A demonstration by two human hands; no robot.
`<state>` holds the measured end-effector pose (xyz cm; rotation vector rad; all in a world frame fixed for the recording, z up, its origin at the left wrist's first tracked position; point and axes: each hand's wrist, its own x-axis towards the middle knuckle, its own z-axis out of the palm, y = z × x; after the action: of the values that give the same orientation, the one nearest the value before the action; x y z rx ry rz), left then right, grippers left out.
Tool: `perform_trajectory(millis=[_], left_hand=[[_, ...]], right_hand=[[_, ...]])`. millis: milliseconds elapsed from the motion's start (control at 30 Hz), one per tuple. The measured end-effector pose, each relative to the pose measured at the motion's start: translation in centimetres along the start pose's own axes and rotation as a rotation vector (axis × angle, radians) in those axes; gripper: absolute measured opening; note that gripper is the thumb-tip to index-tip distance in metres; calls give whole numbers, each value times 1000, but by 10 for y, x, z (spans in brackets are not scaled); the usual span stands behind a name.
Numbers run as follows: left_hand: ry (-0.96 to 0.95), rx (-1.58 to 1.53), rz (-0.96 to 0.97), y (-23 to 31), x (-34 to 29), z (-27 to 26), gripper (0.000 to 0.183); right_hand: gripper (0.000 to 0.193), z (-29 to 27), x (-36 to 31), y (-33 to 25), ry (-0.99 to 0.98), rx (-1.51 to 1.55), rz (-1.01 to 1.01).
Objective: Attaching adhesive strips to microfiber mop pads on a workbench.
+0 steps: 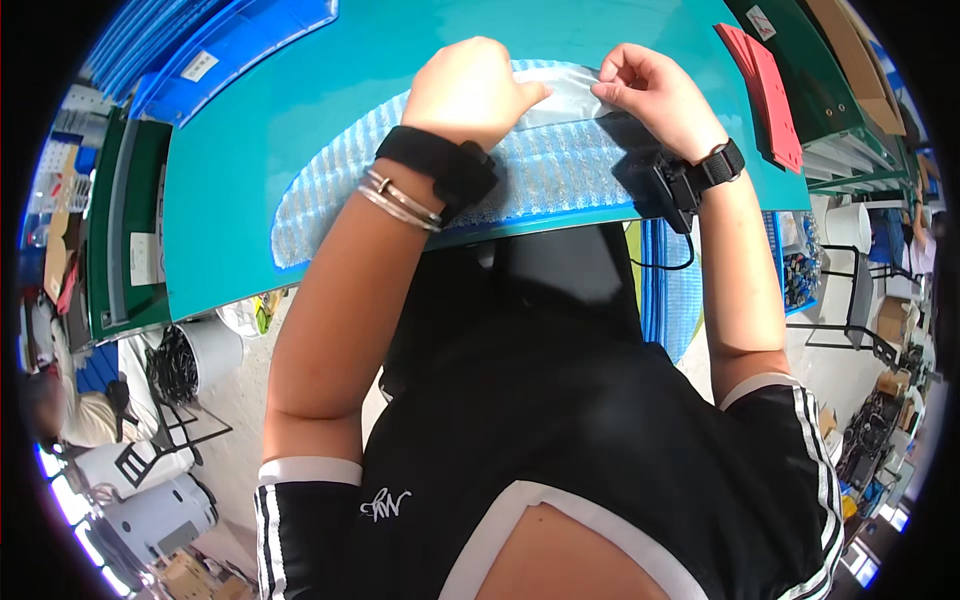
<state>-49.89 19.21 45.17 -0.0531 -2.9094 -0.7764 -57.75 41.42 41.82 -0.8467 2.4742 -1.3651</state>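
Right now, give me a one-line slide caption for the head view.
Both hands, left hand and right hand, pinch a silvery strip on a bubble-wrap sheet over the teal table.

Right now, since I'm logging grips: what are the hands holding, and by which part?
Both the left hand and the right hand pinch the far top edge of a silvery bubble-wrap sheet lying on the teal table.

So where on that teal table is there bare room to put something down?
The widest bare patch of the table lies to the left of the bubble wrap, up to the blue bins. Another runs along the far side, beyond the left hand and right hand. The middle is crowded by the wrap and silver bag; the red sheets fill the right edge.
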Motion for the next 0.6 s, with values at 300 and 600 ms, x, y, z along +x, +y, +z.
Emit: perform_trajectory(millis=[300,600], left_hand=[[-100,-23,56,-1,11,35,37],[-82,-10,55,-7,15,39,38]], right_hand=[[12,-9,-18,17,68,-135,61],[9,-5,-15,14,24,-254,36]])
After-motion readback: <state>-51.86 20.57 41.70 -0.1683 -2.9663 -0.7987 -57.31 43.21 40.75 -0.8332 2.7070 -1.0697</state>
